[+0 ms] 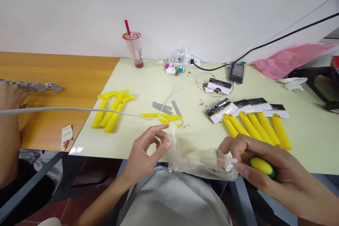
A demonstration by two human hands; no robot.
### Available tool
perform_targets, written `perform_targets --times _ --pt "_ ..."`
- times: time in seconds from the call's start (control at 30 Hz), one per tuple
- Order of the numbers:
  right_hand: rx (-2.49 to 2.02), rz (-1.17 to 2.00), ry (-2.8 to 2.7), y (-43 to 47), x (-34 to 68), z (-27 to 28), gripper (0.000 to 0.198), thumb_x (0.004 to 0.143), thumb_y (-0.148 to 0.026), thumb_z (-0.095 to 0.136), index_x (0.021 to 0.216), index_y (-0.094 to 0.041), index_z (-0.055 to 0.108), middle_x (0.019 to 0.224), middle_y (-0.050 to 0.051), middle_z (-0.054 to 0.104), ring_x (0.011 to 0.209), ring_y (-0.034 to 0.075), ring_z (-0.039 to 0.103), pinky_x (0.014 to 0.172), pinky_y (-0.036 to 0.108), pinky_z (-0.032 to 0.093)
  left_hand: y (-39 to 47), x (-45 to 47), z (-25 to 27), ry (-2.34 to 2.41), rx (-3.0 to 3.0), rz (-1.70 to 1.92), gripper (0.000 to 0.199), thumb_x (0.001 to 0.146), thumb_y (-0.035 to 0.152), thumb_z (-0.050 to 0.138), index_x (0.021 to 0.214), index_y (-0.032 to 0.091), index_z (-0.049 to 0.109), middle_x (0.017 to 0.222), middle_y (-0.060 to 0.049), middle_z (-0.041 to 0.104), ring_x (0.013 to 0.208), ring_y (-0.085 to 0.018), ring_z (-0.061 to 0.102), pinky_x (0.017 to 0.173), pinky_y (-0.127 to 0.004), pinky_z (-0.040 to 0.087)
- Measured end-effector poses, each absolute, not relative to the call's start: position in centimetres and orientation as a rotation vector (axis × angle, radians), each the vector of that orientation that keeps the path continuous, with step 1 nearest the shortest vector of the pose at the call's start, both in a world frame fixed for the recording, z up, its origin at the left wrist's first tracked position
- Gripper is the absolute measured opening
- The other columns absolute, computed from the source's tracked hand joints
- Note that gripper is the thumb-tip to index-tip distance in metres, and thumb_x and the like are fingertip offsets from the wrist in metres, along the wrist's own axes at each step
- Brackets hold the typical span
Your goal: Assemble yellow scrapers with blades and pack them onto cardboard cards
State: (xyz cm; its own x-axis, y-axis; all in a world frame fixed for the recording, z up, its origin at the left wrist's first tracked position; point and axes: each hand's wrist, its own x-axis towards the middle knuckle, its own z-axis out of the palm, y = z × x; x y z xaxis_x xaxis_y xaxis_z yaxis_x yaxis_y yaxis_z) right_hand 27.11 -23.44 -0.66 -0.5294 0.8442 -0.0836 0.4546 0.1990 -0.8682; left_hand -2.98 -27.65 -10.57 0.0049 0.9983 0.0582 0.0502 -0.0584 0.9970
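Note:
A clear plastic bag (203,164) stretches between my two hands, over the table's front edge. My left hand (148,148) has its thumb and curled fingers at the upper left end of the bag. At the other end, my right hand (254,162) pinches the bag, where small shiny pieces (231,164) show through the plastic. Tucked in the same palm is a yellow and green handle (262,167), like a screwdriver's; its shaft is hidden. Just beyond the bag lie yellow blade-shaped parts (171,117), grey metal strips (162,107) and tiny screws (184,125).
Three yellow T-shaped handles (112,111) lie at left; several yellow handles (255,127) with black-and-white cards (221,108) lie at right. A cup with a straw (135,51) and a power strip (182,57) stand behind. A white cable (79,108) crosses from the left, near another person's arm (9,130).

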Motion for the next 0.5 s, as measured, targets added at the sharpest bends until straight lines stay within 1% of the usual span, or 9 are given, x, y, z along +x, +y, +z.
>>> perform_targets --times 0.07,0.13,0.23,0.3,0.37,0.4,0.43,0.5 --pt "-1.22 1.333 -2.033 -23.3 26.8 -1.2 0.036 0.104 -0.058 0.067 0.084 -0.029 0.067 0.098 0.009 0.078 0.08 0.023 0.072 0.069 0.034 0.064 -28.3 -3.6 -10.4 1.199 1.328 1.353 0.044 0.099 0.031 0.08 0.141 0.023 0.068 0.103 -0.007 0.071 0.094 -0.018 0.068 0.083 -0.03 0.058" --pt "-1.197 1.432 -1.977 -23.1 26.5 -1.6 0.034 0.104 -0.055 0.068 0.086 -0.027 0.064 0.098 0.009 0.079 0.082 0.023 0.073 0.072 0.035 0.064 -28.9 -4.0 -10.2 1.186 1.365 1.417 0.053 0.096 0.023 0.083 0.146 0.024 0.065 0.105 -0.007 0.072 0.092 -0.019 0.068 0.084 -0.032 0.059" --pt "-1.143 1.602 -1.865 -22.9 26.3 -1.6 0.025 0.11 -0.045 0.063 0.094 -0.027 0.063 0.092 0.007 0.08 0.085 0.021 0.075 0.079 0.033 0.063 -29.6 -4.8 -9.8 1.105 1.46 1.405 0.051 0.099 0.011 0.075 0.147 0.026 0.066 0.102 -0.007 0.072 0.087 -0.018 0.068 0.082 -0.033 0.059" --pt "-1.108 1.64 -1.85 -22.7 26.4 -1.4 0.015 0.112 -0.039 0.06 0.104 -0.028 0.067 0.089 0.005 0.079 0.082 0.019 0.076 0.076 0.029 0.062 -29.9 -5.5 -9.2 0.999 1.555 1.38 0.051 0.1 0.007 0.069 0.147 0.026 0.067 0.097 -0.008 0.072 0.087 -0.019 0.068 0.08 -0.036 0.06" --pt "-1.082 1.562 -1.935 -22.6 26.8 -1.3 0.01 0.111 -0.032 0.063 0.112 -0.033 0.072 0.089 0.003 0.078 0.075 0.016 0.076 0.069 0.024 0.061 -29.8 -6.3 -8.5 0.901 1.652 1.351 0.048 0.099 0.007 0.067 0.144 0.024 0.07 0.093 -0.009 0.071 0.089 -0.023 0.069 0.079 -0.039 0.06" --pt "-1.087 1.473 -1.999 -22.6 27.1 -1.3 0.013 0.109 -0.03 0.065 0.115 -0.036 0.074 0.091 0.002 0.078 0.073 0.015 0.076 0.067 0.023 0.061 -29.7 -6.6 -8.0 0.865 1.692 1.341 0.043 0.099 0.008 0.068 0.139 0.023 0.074 0.092 -0.01 0.071 0.09 -0.024 0.069 0.078 -0.04 0.06" --pt "-1.104 1.364 -2.063 -22.7 27.4 -1.4 0.018 0.106 -0.028 0.068 0.117 -0.04 0.076 0.094 0.002 0.079 0.075 0.016 0.077 0.067 0.022 0.062 -29.5 -6.8 -7.5 0.833 1.723 1.331 0.036 0.099 0.01 0.069 0.132 0.021 0.077 0.092 -0.011 0.07 0.092 -0.025 0.07 0.078 -0.041 0.061" --pt "-1.162 1.19 -2.134 -22.9 28.0 -1.6 0.026 0.1 -0.029 0.076 0.121 -0.045 0.08 0.101 0.003 0.082 0.087 0.02 0.08 0.073 0.024 0.065 -28.9 -7.1 -6.5 0.768 1.766 1.301 0.018 0.1 0.014 0.069 0.113 0.02 0.08 0.091 -0.012 0.07 0.093 -0.026 0.071 0.08 -0.043 0.061"
